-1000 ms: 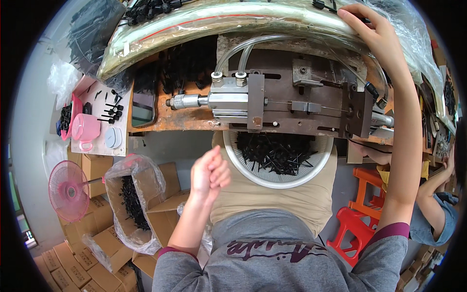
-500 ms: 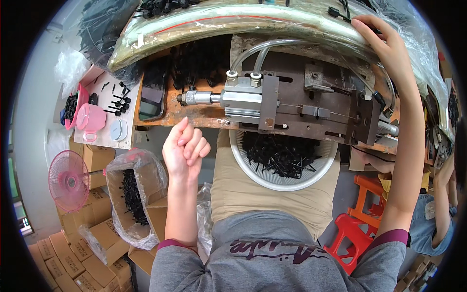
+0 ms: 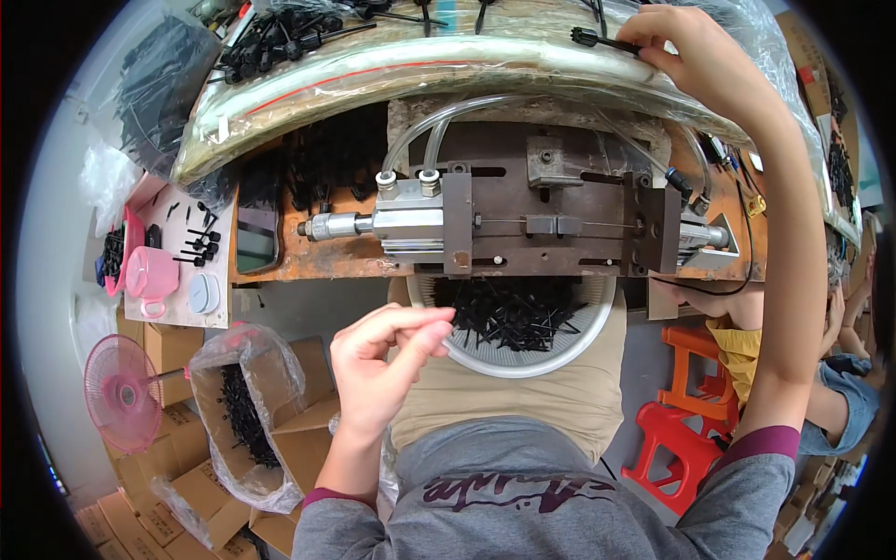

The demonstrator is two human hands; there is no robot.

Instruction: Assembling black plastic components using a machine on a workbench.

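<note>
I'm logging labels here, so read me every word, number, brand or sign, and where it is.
Grey shirt: dark purple script, upside down in this view; I won't copy it out.
Cardboard boxes: dark print, too small to read.

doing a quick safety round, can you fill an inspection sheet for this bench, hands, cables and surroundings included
Surface: worn wooden bench carrying a dark metal fixture.
Job's things: black stemmed part in the right hand; more black parts in a white basket at the lap.
Clutter: phone, pink cup and loose black pieces left of the fixture.
Hands: right fingers pinch the part; left hand by the basket's left rim, thumb and forefinger together, contents unclear.
Cables: clear tubes arching from the fixture; black cable looping at right.
Surroundings: pink fan, open lined carton, red stool, another person.
</note>
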